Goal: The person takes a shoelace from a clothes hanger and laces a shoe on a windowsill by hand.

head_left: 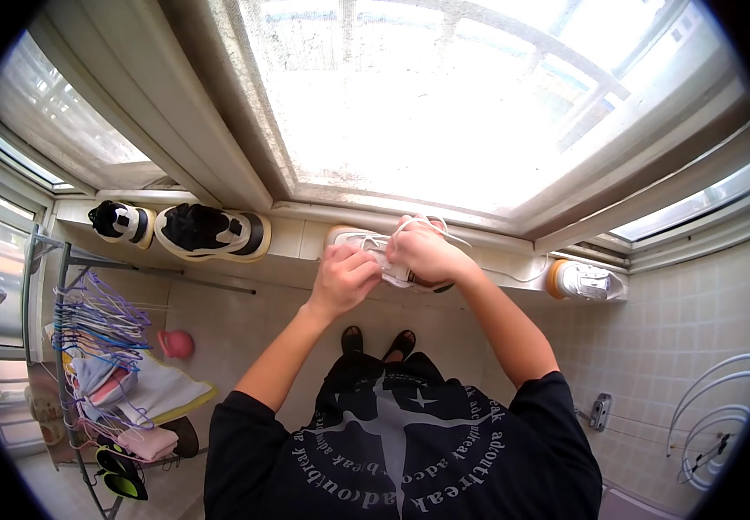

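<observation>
A white sneaker (pixel 342 234) rests on the tiled window ledge in front of me, largely covered by my hands. My left hand (pixel 346 279) is closed in a pinch at the lacing, over the toe-side part of the shoe. Beside it, my right hand (pixel 430 254) grips the white shoelace (pixel 455 236), which loops up over its fingers and trails right along the ledge. The fingertips of both hands meet close together above the shoe's tongue, and the exact spot of the left pinch is partly hidden.
Black-and-white shoes (pixel 210 232) stand left on the ledge (pixel 288 238); another white sneaker (pixel 581 281) is at its right end. A window (pixel 410 113) rises behind. At left, a drying rack (pixel 65 286) carries hangers (pixel 102 312) and cloths. A pink object (pixel 176 344) is near it.
</observation>
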`<state>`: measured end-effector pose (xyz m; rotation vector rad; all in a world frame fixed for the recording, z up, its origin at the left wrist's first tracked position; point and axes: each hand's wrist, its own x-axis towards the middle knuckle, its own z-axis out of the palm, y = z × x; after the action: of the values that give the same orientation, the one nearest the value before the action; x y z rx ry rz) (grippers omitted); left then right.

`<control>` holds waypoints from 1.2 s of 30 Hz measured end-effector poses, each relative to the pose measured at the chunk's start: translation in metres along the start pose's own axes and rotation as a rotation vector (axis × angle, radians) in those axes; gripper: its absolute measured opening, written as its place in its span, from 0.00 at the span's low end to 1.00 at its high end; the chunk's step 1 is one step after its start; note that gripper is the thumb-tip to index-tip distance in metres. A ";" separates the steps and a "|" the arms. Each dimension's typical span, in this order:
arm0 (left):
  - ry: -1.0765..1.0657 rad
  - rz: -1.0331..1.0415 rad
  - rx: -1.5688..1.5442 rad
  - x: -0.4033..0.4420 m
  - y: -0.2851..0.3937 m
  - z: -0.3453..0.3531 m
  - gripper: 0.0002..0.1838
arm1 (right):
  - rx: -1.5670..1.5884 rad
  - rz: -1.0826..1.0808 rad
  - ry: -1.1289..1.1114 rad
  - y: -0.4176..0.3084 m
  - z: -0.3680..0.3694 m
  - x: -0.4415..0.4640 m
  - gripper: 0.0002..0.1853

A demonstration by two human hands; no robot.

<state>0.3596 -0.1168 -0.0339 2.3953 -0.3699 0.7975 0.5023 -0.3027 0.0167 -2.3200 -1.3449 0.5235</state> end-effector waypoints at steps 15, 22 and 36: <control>0.014 -0.141 0.057 0.009 0.014 0.001 0.15 | -0.039 0.005 0.051 0.003 0.008 0.003 0.10; -0.040 -0.055 -0.122 0.001 -0.005 0.015 0.16 | 0.064 -0.078 0.013 -0.001 -0.008 -0.009 0.09; 0.002 -0.103 -0.224 0.001 -0.003 0.007 0.16 | -0.183 -0.392 0.348 0.010 -0.022 -0.041 0.08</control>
<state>0.3646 -0.1188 -0.0391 2.1855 -0.3147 0.6753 0.5016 -0.3469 0.0348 -2.0721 -1.6597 -0.1239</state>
